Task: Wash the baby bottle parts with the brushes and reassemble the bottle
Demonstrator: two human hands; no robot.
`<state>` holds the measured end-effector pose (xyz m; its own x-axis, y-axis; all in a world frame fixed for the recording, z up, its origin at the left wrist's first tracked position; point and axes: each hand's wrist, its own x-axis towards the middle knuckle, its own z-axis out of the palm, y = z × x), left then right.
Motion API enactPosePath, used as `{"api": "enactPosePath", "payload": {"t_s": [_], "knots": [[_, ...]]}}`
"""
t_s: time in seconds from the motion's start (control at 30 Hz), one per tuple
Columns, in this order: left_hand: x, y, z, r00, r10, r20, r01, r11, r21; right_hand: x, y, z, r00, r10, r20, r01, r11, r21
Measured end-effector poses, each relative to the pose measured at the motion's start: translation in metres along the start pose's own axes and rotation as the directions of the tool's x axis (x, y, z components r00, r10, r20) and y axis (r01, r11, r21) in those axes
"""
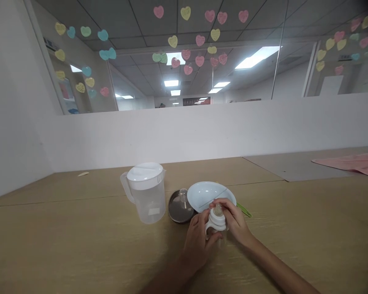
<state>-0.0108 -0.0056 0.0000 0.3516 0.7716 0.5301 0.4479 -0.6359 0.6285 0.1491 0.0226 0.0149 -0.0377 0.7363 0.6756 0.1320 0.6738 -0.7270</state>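
Centrally, a small baby bottle (216,222) is held upright on the wooden table (79,245), just in front of a pale blue plate (204,194). Its body is gripped by the curled fingers of the left hand (198,241), while its white collar and teat are pinched from above by the fingertips of the right hand (233,220). A steel lid with a clear knob (179,206) is seen beside the plate, and a lidded translucent jug (145,192) stands to its left. A green utensil (243,210) is partly hidden behind the right hand.
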Motion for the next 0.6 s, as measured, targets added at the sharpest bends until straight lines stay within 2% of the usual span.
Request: {"api": "enactPosePath", "payload": {"t_s": [0.07, 0.13, 0.23, 0.3, 0.43, 0.5, 0.6], "knots": [[0.0, 0.0, 0.001, 1.0, -0.006, -0.003, 0.006, 1.0, -0.005, -0.004, 0.005, 0.001, 0.999, -0.027, -0.034, 0.026, 0.999, -0.033], [-0.001, -0.001, 0.002, 1.0, -0.012, -0.013, 0.011, 1.0, -0.013, -0.01, 0.013, 0.003, 0.99, -0.062, -0.126, 0.052, 0.995, -0.082], [-0.001, -0.001, 0.003, 0.999, -0.021, -0.03, 0.021, 0.999, -0.025, -0.019, 0.026, 0.003, 0.945, -0.174, -0.275, 0.123, 0.973, -0.195], [-0.001, 0.0, 0.003, 0.999, -0.019, -0.039, 0.018, 0.999, -0.029, -0.023, 0.029, 0.002, 0.906, -0.288, -0.31, 0.214, 0.944, -0.252], [-0.001, 0.003, 0.002, 0.999, 0.003, -0.045, -0.005, 0.999, -0.035, -0.023, 0.021, -0.001, 0.821, -0.525, -0.226, 0.439, 0.833, -0.337], [-0.001, 0.005, 0.0, 0.999, 0.009, -0.038, -0.01, 0.999, -0.042, -0.022, 0.012, -0.002, 0.777, -0.618, -0.118, 0.539, 0.751, -0.381], [0.0, 0.007, -0.002, 1.0, 0.011, -0.014, -0.012, 0.999, -0.048, -0.021, 0.005, -0.004, 0.725, -0.688, 0.03, 0.634, 0.65, -0.42]]}}
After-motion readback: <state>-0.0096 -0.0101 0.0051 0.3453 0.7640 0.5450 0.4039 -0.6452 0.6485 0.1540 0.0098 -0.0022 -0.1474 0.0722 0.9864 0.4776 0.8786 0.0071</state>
